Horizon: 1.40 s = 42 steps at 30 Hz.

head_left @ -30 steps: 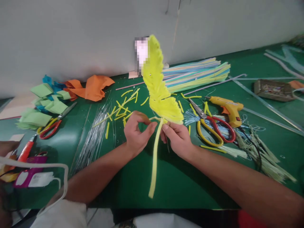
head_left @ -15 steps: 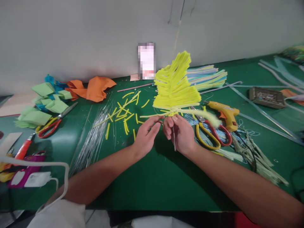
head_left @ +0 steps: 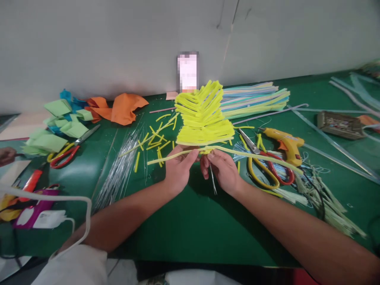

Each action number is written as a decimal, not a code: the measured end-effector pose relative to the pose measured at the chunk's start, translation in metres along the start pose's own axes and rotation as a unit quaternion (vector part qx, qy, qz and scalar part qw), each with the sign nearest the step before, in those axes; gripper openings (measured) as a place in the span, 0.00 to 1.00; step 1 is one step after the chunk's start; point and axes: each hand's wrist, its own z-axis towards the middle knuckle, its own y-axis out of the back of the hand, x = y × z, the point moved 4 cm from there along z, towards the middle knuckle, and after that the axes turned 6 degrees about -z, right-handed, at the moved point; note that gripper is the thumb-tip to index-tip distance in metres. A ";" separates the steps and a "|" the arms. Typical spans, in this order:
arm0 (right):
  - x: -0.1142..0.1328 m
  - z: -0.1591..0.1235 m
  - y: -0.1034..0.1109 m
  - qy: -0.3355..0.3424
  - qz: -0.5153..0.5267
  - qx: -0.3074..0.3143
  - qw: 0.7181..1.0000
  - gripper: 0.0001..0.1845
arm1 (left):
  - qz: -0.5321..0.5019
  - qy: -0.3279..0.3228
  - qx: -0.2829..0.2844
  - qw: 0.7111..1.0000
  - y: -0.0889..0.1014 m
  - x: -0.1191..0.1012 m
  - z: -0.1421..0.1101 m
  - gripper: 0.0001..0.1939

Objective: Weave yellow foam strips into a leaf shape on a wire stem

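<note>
A bright yellow leaf shape built from rows of fuzzy pipe cleaners stands above my hands, its thin wire stem pointing down below them. Across its base runs a long loose yellow pipe cleaner, its ends reaching out to both sides. My left hand pinches this pipe cleaner near its middle, thumb on top. My right hand is closed around the base of the leaf, thumb and finger gripping just above the wire. The fingertips of both hands nearly meet there.
Cut yellow pieces and a bundle of wires lie left. To the right are scissors, a yellow glue gun and pipe cleaners. A phone leans on the wall. Another person's hand shows far left.
The leaf has come lower and shifted left. My left hand has closed on the loose pipe cleaner, which now stretches out straighter to both sides. The view has shifted slightly.
</note>
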 end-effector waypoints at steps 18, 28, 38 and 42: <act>0.002 0.004 0.013 0.026 0.008 -0.119 0.993 0.09 | 0.102 -0.065 0.013 0.993 -0.003 -0.010 -0.001 0.12; 0.001 0.009 0.015 -0.015 0.045 -0.145 0.988 0.13 | 0.101 0.000 0.021 0.995 0.001 -0.005 0.001 0.11; 0.003 0.010 0.012 -0.047 0.087 -0.109 0.989 0.14 | 0.071 0.000 0.023 0.997 -0.003 -0.007 0.005 0.13; 0.001 0.011 0.012 -0.071 0.097 -0.093 0.988 0.12 | 0.095 -0.005 0.016 0.995 0.000 -0.007 0.005 0.17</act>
